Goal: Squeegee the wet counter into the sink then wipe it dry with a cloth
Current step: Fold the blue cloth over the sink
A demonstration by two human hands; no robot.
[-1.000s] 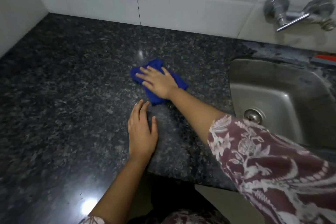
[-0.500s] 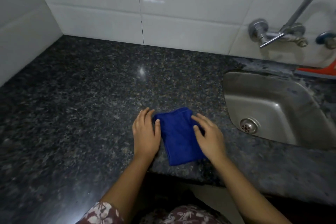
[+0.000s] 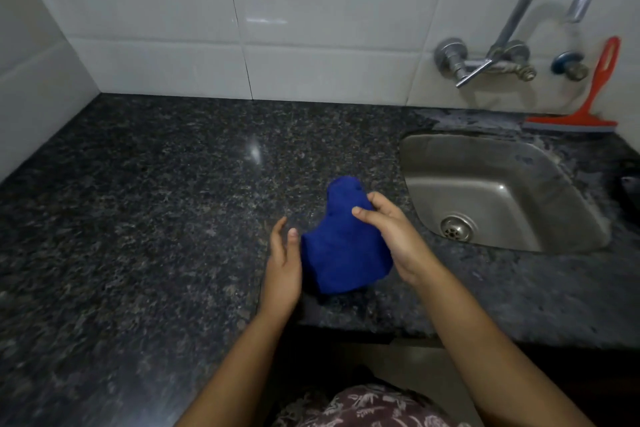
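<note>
Gripping blue cloth [image 3: 341, 250], right hand [image 3: 391, 236] above counter [image 3: 156, 218].

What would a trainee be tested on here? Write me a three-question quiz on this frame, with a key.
1. True or false: the blue cloth lies flat and spread on the counter.
2. Which hand grips the cloth? A) left hand B) right hand
3. Where does the red squeegee stand?

Key
1. False: it is bunched and lifted at its far end.
2. B; the left hand is open beside it.
3. Behind the sink, leaning on the tiled wall right of the tap.
</note>
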